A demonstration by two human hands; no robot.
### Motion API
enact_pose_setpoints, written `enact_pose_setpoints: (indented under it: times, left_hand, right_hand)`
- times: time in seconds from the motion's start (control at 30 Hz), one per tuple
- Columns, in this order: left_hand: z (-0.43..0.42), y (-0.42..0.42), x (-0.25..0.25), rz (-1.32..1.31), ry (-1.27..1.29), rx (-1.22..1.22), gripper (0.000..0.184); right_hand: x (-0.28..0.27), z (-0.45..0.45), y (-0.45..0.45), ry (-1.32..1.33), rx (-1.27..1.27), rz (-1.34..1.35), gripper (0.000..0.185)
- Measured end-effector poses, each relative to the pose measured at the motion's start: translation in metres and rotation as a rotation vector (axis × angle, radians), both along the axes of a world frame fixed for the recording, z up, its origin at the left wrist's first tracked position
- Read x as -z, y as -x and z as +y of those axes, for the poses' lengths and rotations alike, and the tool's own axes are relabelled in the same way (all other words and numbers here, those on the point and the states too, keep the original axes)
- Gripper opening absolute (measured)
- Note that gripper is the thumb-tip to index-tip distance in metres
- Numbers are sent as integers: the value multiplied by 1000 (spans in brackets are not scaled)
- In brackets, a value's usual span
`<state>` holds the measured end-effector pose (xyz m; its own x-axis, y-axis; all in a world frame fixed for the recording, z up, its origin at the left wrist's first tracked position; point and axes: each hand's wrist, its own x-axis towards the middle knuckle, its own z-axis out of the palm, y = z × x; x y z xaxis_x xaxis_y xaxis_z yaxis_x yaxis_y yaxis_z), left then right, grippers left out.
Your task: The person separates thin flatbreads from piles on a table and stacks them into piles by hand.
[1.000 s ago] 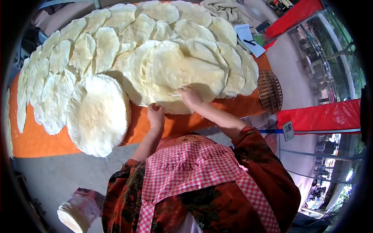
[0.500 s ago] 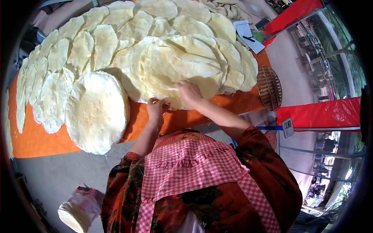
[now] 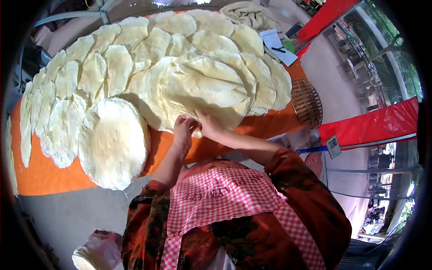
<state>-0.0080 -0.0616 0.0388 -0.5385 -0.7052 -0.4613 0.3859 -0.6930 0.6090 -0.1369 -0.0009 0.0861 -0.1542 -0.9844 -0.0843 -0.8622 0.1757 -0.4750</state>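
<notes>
Thin, pale flatbreads lie in a loose overlapping pile, and the top flatbread [image 3: 211, 96] is wrinkled and folded over at its upper part. My left hand [image 3: 183, 130] is closed in a pinch at the near edge of this pile. Right beside it, my right hand [image 3: 209, 125] is also closed, its fingertips on the same edge and almost touching the left ones. The fingertips are partly hidden, but a bit of the flatbread's rim shows between the hands. To the left stands a thick round stack of flatbreads [image 3: 113, 143] with a floury rim.
More flatbreads [image 3: 92, 72] overlap in rows across the orange tablecloth [image 3: 164, 150]. A notepad with a pen [image 3: 278, 47] and a crumpled cloth [image 3: 247, 15] lie at the back right. A round woven basket [image 3: 307, 103] sits by the right edge. A bagged stack [image 3: 96, 252] is below left.
My right hand has moved left and toward me, from on top of the flatbread to its near edge beside my left hand. The whole view has shifted slightly.
</notes>
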Motion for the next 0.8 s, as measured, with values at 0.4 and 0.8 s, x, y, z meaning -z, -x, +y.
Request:
enact_pose_setpoints:
  times: [0.4, 0.8]
  left_hand:
    - [0, -20, -32, 214, -144, -8, 28]
    - [-23, -26, 8, 286, -213, 28, 68]
  right_hand:
    - [-335, -127, 135, 332, -151, 545, 19]
    - [34, 6, 11, 205, -378, 179, 28]
